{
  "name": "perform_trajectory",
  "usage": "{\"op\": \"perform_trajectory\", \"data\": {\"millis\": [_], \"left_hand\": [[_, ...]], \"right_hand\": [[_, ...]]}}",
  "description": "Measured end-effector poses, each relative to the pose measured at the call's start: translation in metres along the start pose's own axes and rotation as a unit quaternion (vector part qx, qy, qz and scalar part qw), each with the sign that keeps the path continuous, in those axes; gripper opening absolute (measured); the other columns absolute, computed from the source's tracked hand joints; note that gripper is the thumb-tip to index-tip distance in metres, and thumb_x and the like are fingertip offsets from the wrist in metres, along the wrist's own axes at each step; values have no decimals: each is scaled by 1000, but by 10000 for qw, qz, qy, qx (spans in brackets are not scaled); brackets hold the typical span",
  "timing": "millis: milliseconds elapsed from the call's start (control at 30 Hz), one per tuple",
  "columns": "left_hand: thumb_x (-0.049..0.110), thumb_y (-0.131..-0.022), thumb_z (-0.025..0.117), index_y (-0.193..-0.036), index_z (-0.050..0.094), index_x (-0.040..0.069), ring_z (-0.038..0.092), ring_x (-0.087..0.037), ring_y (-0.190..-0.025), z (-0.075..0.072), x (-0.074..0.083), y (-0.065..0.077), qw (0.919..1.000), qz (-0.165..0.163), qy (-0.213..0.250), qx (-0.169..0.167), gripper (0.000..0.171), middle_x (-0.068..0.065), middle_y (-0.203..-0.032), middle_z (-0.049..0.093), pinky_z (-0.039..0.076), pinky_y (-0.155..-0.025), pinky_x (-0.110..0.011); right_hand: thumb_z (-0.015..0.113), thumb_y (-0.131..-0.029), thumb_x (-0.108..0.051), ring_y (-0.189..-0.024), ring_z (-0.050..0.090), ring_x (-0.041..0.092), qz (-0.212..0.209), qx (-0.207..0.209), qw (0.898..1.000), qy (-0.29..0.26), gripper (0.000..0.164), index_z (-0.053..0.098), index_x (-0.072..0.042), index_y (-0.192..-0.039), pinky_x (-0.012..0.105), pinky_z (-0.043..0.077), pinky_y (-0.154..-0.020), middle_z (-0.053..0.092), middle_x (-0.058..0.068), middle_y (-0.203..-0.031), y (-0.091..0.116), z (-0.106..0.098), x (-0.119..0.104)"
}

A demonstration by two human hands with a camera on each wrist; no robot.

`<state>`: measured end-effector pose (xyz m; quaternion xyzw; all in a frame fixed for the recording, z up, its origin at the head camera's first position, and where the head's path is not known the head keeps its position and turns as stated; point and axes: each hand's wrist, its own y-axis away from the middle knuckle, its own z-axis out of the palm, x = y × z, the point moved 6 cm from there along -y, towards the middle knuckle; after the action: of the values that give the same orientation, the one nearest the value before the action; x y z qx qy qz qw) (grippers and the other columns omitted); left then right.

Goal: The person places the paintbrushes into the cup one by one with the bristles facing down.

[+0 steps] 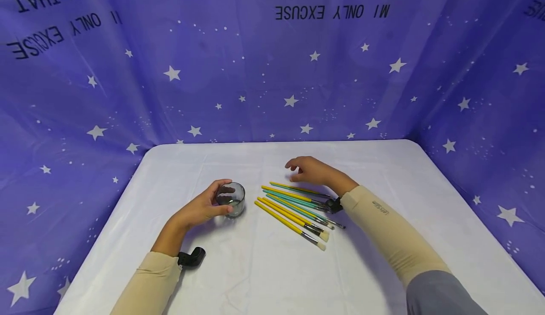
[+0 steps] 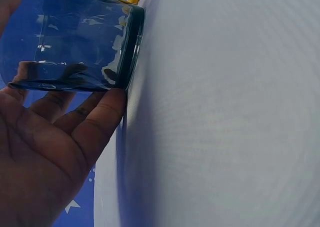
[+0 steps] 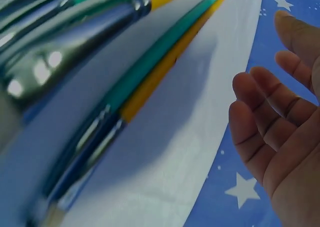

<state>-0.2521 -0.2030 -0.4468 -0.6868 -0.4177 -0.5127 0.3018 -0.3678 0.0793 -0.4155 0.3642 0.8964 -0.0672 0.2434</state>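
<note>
In the head view my left hand [image 1: 204, 208] curves round a clear, smoky glass [image 1: 235, 206] left of the table's middle, thumb on its near side and fingers behind. The left wrist view has the glass [image 2: 65, 42] upright with its thick base close to the table, fingers [image 2: 102, 117] along its wall. My right hand [image 1: 312, 170] hovers above the far end of a spread of paintbrushes [image 1: 294, 211], fingers loosely bent and holding nothing. Several of these brushes [image 3: 150, 77] have yellow or teal handles and metal ferrules; the right hand [image 3: 280, 122] is apart from them.
A white cloth covers the table [image 1: 276, 277]. Purple curtains [image 1: 264, 69] with white stars and lettering rise along its back and sides. The brushes lie fanned just right of the glass, their handle ends toward it and bristles toward the right.
</note>
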Motion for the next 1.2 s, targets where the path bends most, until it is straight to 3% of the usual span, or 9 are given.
{"op": "perform_trajectory", "data": {"millis": [167,433,800,1200], "left_hand": [[16,-92,74,-153,22,4,43,-42,-132,1,-1,0,10000,-20,-29,-38,81,-27,-146,42,41,-100,-36],[16,-92,74,-153,22,6,44,-42,-132,2,-4,3,10000,-56,36,-39,80,-27,-145,43,41,-100,-32],[18,-92,73,-153,23,6,47,-41,-130,3,-4,2,9999,-78,-83,-5,80,-26,-141,48,37,-103,-49],[15,-92,73,-152,24,7,43,-42,-133,3,-3,-1,10000,-2,9,14,79,-27,-145,43,36,-104,-52]], "right_hand": [[68,-96,-16,-101,62,23,-47,-193,9997,-113,39,61,-3,-132,39,50,-87,66,13,-119,-13,12,-4],[64,-98,-16,-107,59,19,47,-577,9983,-13,35,62,-11,-133,36,46,-94,66,5,-117,-32,31,-13],[60,-100,-11,-105,59,18,100,-872,9960,185,29,66,-15,-128,37,46,-95,66,3,-114,-39,37,-17],[56,-100,-7,-102,58,17,106,-982,9948,231,31,68,-18,-127,37,46,-93,65,3,-115,-42,39,-14]]}}
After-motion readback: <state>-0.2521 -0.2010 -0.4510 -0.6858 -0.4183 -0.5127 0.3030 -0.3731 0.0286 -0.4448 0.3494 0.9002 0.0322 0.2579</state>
